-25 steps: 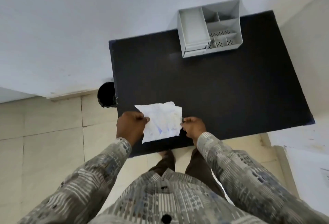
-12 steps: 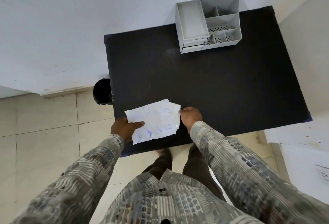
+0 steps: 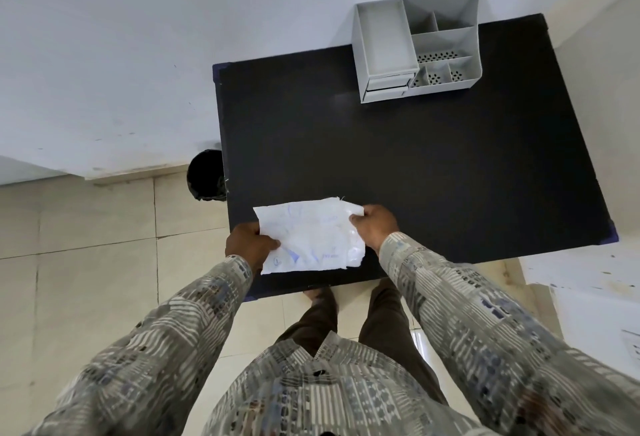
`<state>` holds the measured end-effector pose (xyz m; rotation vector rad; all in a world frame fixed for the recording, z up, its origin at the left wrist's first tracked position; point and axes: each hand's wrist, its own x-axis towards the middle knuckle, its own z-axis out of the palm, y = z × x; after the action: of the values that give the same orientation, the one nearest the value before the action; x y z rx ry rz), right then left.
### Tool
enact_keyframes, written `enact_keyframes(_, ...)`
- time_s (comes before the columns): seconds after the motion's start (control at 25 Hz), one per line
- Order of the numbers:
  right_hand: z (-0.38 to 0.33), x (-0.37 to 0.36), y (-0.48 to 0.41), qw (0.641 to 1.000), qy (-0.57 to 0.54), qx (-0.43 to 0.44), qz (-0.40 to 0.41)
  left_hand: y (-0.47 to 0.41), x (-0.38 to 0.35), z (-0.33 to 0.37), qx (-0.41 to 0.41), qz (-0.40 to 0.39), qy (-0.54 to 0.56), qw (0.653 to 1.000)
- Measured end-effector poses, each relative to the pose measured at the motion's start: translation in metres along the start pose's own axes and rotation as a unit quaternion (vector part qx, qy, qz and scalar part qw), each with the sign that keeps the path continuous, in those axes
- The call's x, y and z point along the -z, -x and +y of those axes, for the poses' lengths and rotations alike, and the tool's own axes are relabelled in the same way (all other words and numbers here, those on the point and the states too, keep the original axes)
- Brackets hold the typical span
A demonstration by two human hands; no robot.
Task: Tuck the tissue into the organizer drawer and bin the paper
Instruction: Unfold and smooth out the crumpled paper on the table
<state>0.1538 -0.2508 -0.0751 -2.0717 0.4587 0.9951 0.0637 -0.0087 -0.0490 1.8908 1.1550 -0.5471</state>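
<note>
A creased white sheet of paper (image 3: 310, 236) with faint blue writing is stretched between both hands over the near edge of the black table (image 3: 415, 165). My left hand (image 3: 250, 245) pinches its left edge and my right hand (image 3: 374, 226) grips its upper right corner. The grey desk organizer (image 3: 417, 49) stands at the table's far right, with its small drawer (image 3: 388, 84) at the front left looking pushed in. A black bin (image 3: 205, 175) sits on the floor beside the table's left edge. I see no separate tissue.
A white wall runs behind the table and another surface rises on the right. Beige floor tiles lie to the left and below. My legs and feet stand at the table's near edge.
The paper has been spread wider and flatter between my hands, and my left hand has shifted left along its edge. The view has tilted slightly.
</note>
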Motion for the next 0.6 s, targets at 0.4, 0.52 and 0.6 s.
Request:
enact_keyframes(0.4,0.011,-0.003,-0.002,0.998,-0.027,0.019,0.050,0.000,-0.010,-0.009,0.025,0.028,-0.012,0.999)
enact_keyframes(0.52,0.010,0.001,-0.005,0.995,-0.096,0.007,-0.034,0.003,-0.018,-0.011,0.000,-0.013,0.060,0.998)
enact_keyframes(0.6,0.004,0.000,-0.005,0.997,-0.071,0.018,-0.040,0.003,-0.024,-0.010,0.011,-0.043,0.130,0.991)
